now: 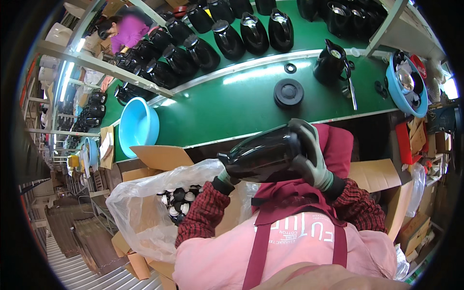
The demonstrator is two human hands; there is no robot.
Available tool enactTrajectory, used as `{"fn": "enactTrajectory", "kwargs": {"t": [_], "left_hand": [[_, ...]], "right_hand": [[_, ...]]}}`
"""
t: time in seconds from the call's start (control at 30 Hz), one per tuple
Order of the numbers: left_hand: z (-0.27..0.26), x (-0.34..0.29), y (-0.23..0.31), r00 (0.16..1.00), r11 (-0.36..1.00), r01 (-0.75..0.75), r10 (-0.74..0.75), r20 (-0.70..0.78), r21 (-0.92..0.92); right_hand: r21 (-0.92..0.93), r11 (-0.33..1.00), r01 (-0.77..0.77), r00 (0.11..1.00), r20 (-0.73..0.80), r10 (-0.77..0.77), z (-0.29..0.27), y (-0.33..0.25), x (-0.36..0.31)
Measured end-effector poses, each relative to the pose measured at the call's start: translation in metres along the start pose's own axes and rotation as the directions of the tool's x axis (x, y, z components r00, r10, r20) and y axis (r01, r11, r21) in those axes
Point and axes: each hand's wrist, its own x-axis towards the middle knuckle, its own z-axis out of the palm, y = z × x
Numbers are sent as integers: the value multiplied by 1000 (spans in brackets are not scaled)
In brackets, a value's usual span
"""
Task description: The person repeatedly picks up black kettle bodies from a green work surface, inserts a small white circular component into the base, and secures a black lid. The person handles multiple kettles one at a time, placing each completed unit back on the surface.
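**Jug (pixel 266 154) held lengthwise, a glove at each end**

The glossy black jug lies on its side above the lap, narrow end to the left, wide end to the right. The right hand (pixel 311 159) grips the wide end, fingers curled over it and thumb set apart below. The left hand (pixel 227 178) is at the narrow end; its fingers are mostly hidden beneath the jug, so I cannot tell how closely they wrap it.

A smooth shell like this could slip in gloves, so the grip is best kept broad and even — palm as well as fingertips. If the jug is to be turned, let the right hand do the turning while the left steadies the narrow end without squeezing. Whether the apron (pixel 290 198) supports it underneath is unclear; bracing it there would spare the wrists.

Beyond, the green bench (pixel 208 128) carries a black disc (pixel 288 92), a small ring (pixel 290 68) and a handled jug (pixel 329 63) — the held one should be kept off its front edge to avoid scratches. Nearer the left forearm, a bag-lined box (pixel 140 186) holds black and white caps (pixel 180 195); the elbow should stay clear of the plastic.
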Motion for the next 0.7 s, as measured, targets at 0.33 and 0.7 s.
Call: {"fn": "enactTrajectory", "kwargs": {"t": [0.33, 0.7], "left_hand": [[0, 5, 24, 995, 963, -67, 84, -53, 261], [94, 32, 136, 878, 209, -342, 418, 232, 916]], "right_hand": [[609, 643, -465, 845, 88, 528, -29, 33, -24], [825, -50, -562, 610, 455, 649, -36, 59, -64]]}}
